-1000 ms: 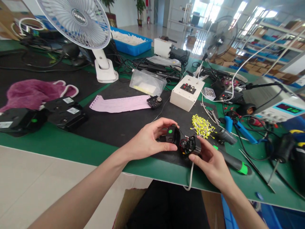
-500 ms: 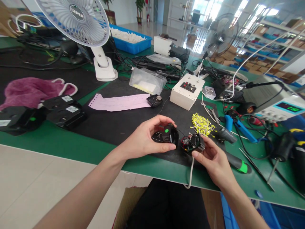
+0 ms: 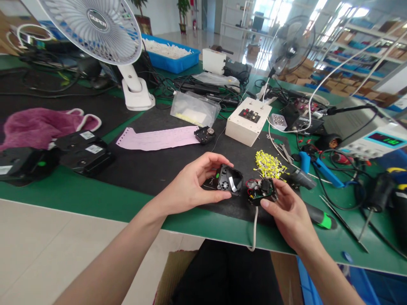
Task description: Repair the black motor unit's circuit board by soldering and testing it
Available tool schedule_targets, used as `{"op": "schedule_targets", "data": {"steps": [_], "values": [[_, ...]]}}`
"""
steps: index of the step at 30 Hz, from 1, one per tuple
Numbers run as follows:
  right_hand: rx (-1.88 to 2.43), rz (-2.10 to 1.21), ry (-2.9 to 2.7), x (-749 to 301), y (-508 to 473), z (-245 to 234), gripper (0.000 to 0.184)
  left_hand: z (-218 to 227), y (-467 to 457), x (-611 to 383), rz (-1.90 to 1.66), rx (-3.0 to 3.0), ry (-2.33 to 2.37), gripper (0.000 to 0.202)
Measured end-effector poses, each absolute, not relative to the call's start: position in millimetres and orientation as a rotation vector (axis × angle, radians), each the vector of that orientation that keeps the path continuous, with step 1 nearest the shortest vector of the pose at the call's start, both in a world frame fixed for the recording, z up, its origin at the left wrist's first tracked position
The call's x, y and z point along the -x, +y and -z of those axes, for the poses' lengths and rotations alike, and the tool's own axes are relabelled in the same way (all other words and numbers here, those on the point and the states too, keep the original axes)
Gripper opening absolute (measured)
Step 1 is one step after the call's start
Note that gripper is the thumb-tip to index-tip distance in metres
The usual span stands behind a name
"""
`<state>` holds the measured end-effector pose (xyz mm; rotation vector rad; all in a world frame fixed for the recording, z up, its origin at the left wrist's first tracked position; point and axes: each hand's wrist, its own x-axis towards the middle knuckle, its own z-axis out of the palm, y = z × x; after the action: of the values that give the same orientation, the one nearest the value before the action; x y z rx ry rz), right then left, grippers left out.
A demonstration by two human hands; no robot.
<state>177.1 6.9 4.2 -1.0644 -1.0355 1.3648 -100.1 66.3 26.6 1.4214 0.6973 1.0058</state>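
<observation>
Between the thumb and fingers of my left hand (image 3: 193, 182) is a black plastic housing (image 3: 229, 180), its hollow inside turned towards me and a green dot on its side. My right hand (image 3: 289, 209) grips a black part with a circuit board and red wires (image 3: 261, 191). A small gap separates the two pieces, both held just above the black mat (image 3: 143, 169). Below the circuit-board part a white cable (image 3: 255, 231) runs down over the table edge. Just beyond my right hand lies a pile of yellow-headed small parts (image 3: 270, 164).
A white switch box (image 3: 248, 120) stands behind the yellow pile. Blue-handled pliers (image 3: 321, 169) and a screwdriver (image 3: 365, 220) lie at right. Pink paper (image 3: 159, 139) with a small black unit (image 3: 204, 134) lies beyond my left hand. A white fan (image 3: 135, 91) and black units (image 3: 82, 150) stand left.
My left hand has turned the housing so its inside now faces me more. The circuit-board part has tilted, showing more of its board, and shifted slightly right.
</observation>
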Motion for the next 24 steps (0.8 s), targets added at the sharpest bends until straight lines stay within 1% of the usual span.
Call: {"op": "schedule_targets", "data": {"steps": [12,24], "values": [[1.077,-1.358,-1.006,-173.7,5.9,-7.6,0.05,-23.2,67.2,96.8,-1.018,-1.353,0.664,0.062],[1.143,-1.334,-1.036,-176.4,5.0,-3.6,0.055,-25.1,66.0,95.0,-1.059,-1.366,0.718,0.062]]}}
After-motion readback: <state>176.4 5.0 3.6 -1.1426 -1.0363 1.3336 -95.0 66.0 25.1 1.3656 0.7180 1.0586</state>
